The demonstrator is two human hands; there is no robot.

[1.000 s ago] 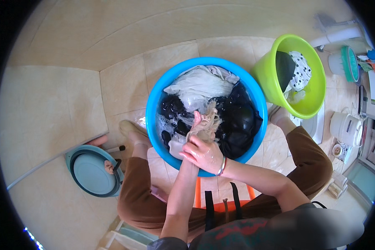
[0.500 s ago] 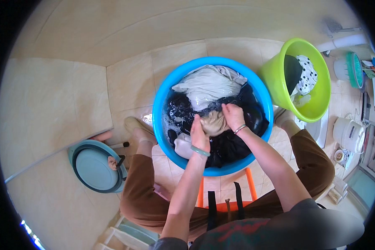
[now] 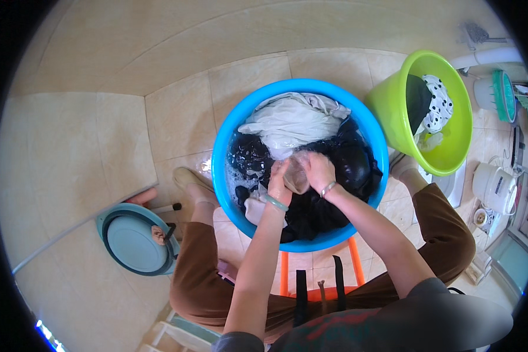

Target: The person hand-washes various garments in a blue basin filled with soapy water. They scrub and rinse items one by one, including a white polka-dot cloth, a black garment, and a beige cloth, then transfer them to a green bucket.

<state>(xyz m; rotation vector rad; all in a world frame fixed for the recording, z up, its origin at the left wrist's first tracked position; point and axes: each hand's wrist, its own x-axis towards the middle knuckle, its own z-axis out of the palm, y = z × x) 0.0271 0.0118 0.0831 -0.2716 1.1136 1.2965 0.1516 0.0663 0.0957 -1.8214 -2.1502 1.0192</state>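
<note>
Over the middle of a blue basin (image 3: pixel 220 190), my two hands hold a sheer beige cloth (image 3: pixel 297 176), thin enough to see through, perhaps a nylon sock. My left hand (image 3: pixel 280 185) has its fingers closed on the left edge. On the other side my right hand (image 3: pixel 320 173) grips it, fingertips partly hidden. Black clothes (image 3: pixel 355 161) lie soaking around and below my hands in sudsy water. A pale grey garment (image 3: pixel 299 120) is heaped at the basin's far side. Beside my left wrist is a small white cloth (image 3: pixel 256 209).
A lime green bucket (image 3: pixel 387 120) stands far right, holding a polka-dot cloth (image 3: pixel 439 105) and a dark one. On the left, a grey-blue folding basin (image 3: pixel 136 240) rests near the wall. An orange stool (image 3: pixel 356 261) is between my legs; a white appliance (image 3: pixel 494 186) sits at right.
The beige cloth has gone from a bunched wad to a spread, see-through sheet. My right hand has moved slightly left and down, nearer my left hand.
</note>
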